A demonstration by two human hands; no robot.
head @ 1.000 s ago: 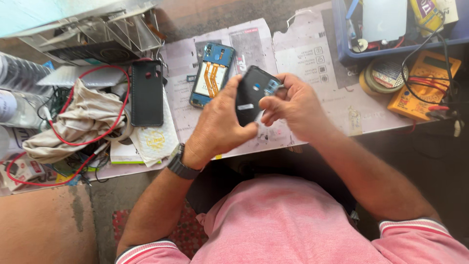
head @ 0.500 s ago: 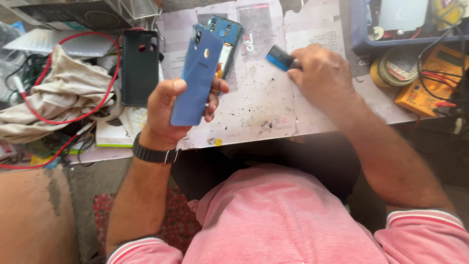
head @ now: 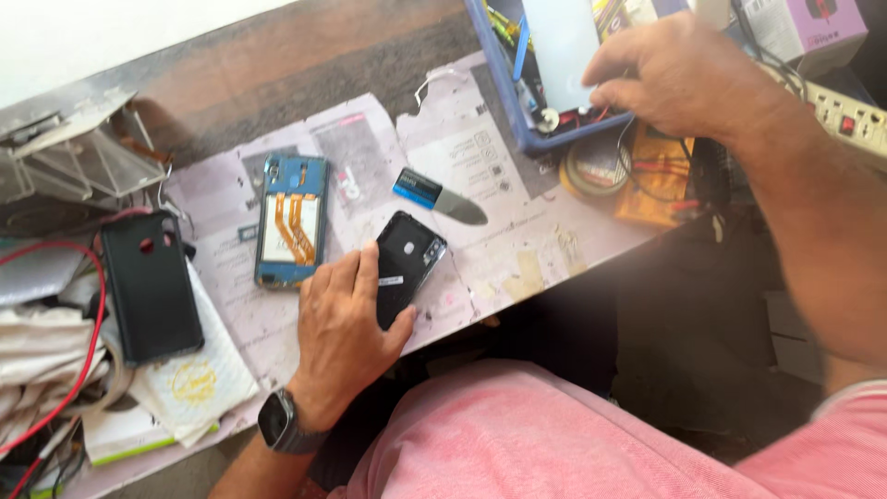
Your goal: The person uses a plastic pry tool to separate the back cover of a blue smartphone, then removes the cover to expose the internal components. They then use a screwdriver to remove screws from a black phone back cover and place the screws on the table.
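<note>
My left hand (head: 344, 323) presses a black phone back cover (head: 407, 263) flat on the paper-covered bench, thumb along its edge. Just left of it lies an opened blue phone (head: 291, 222) with orange flex cables showing. A flat metal opening tool with a blue handle (head: 436, 197) lies loose above the cover. My right hand (head: 679, 74) hovers over the blue plastic tray (head: 504, 92) at the top, fingers curled by a pale rectangular panel (head: 559, 42); whether it grips anything is unclear.
A black phone case (head: 151, 285) rests on booklets at the left, beside red wire (head: 88, 342) and cloth. A tape roll (head: 596, 166) and an orange meter (head: 656, 180) sit right of centre. A white power strip (head: 845, 115) lies far right. The bench edge runs diagonally.
The left hand lowered the phone cover from the air onto the bench. The right hand let go of the blue-handled tool and moved up to the blue tray.
</note>
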